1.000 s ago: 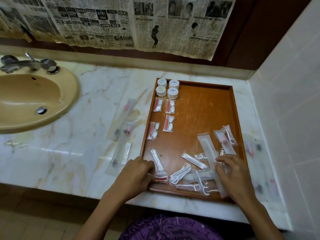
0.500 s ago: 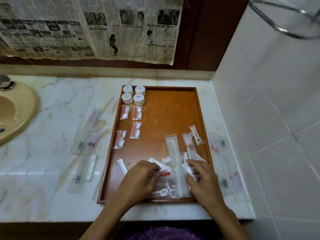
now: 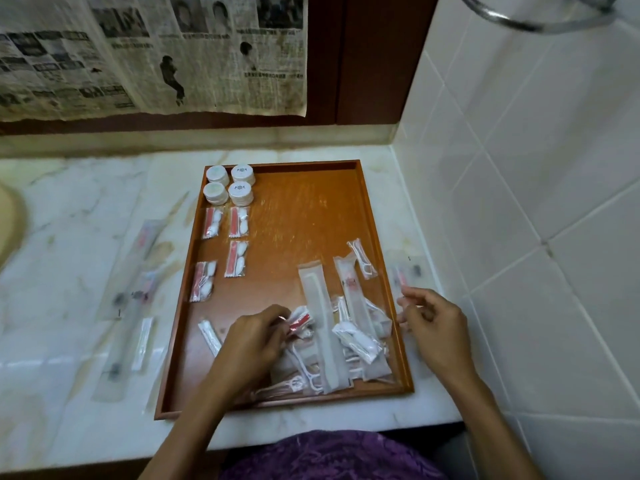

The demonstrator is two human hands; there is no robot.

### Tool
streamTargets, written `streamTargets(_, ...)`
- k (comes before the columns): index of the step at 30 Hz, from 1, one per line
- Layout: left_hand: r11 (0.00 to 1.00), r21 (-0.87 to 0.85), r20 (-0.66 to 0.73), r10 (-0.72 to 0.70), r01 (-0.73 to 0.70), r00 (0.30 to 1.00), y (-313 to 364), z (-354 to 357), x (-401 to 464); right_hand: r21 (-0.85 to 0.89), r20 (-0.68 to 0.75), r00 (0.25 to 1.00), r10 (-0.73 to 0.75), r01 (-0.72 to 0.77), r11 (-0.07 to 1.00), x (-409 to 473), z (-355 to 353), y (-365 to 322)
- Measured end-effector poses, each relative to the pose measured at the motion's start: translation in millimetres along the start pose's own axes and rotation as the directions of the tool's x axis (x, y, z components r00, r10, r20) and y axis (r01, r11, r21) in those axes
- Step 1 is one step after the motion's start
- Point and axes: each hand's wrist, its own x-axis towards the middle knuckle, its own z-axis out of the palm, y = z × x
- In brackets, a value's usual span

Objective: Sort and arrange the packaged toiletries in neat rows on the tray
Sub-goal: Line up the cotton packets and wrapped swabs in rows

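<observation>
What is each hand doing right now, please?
Left hand: fingers pinch a small clear packet with a red strip.
Right hand: fingers loosely curled beside the brown wooden tray; cannot tell whether it holds anything.

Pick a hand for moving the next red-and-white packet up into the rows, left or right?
Left. The left hand already pinches a red packet at the pile's left edge, nearest the packet rows on the tray. The right hand is off the tray's right rim.
</observation>
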Motion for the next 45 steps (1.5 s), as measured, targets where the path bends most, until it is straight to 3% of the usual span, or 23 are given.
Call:
streamTargets(6,0.989,-0.119,-0.025,-0.090,0.087,0.996,3.3,4.6,8.2,-0.215,0.331,0.943,0.039,0.035,0.976,-1.1,3.2,-10.1)
streamTargets(9,0.946,-0.259,-0.056,-0.215,0.193,0.975,8.1,5.6,10.4,-0.426,0.517,0.855,0.040,0.217,0.878,-4.8,21.0,-10.5)
streamTargets(10,0.930,-0.303,-0.069,-0.239,0.208,0.969,8.8,5.1,11.1,-0.422,0.524,0.852,0.023,0.236,0.876,-3.4,24.4,-12.6)
streamTargets(14,0.810,-0.523,-0.050,-0.338,0.264,0.940,13.6,-7.2,9.1,-0.105,0.368,0.921,-0.130,0.180,0.978,4.8,25.1,-34.5)
streamTargets(17,0.716,-0.656,-0.060,-0.367,0.241,0.928,17.6,-21.5,4.9,0.152,0.244,0.945,-0.219,0.186,0.971,7.9,26.8,-56.1)
streamTargets(20,0.655,-0.719,-0.098,-0.429,0.234,0.898,12.6,-30.6,2.4,0.204,0.280,0.924,-0.261,0.208,0.957,11.2,42.1,-64.2)
streamTargets(23,0.628,-0.740,-0.135,-0.489,0.241,0.862,-0.4,-38.2,1.8,0.123,0.444,0.861,-0.250,0.218,0.968,13.6,67.1,-64.7)
streamTargets(25,0.649,-0.725,-0.181,-0.503,0.231,0.845,-11.8,-45.6,0.6,0.141,0.509,0.835,-0.208,0.158,0.977,11.8,87.5,-68.0)
streamTargets(28,0.699,-0.694,-0.233,-0.443,0.171,0.866,-32.5,-60.6,-3.5,0.229,0.436,0.873,-0.219,0.127,0.965,3.1,118.2,-75.9)
streamTargets(32,0.891,-0.414,-0.326,-0.337,0.187,0.883,-74.0,-83.5,-0.8,0.290,0.416,0.897,-0.147,0.022,0.957,-7.8,161.2,-88.9)
streamTargets(35,0.964,-0.119,-0.330,-0.266,0.239,0.906,-103.9,-103.4,7.7,0.180,0.343,0.928,-0.147,0.089,0.980,-4.4,191.7,-94.0)
streamTargets(38,0.963,0.105,-0.278,-0.212,0.249,0.937,-127.5,-119.4,20.7,-0.036,0.268,0.950,-0.163,0.179,0.983,7.0,217.2,-98.3)
streamTargets(40,0.967,0.172,-0.235,-0.144,0.187,0.961,-135.0,-124.6,31.9,-0.149,0.221,0.960,-0.171,0.207,0.967,15.2,229.2,-100.7)
streamTargets(45,0.981,0.156,-0.138,-0.094,0.116,0.986,-139.8,-123.2,54.2,-0.184,0.085,0.988,-0.131,0.145,0.972,25.9,247.0,-105.6)
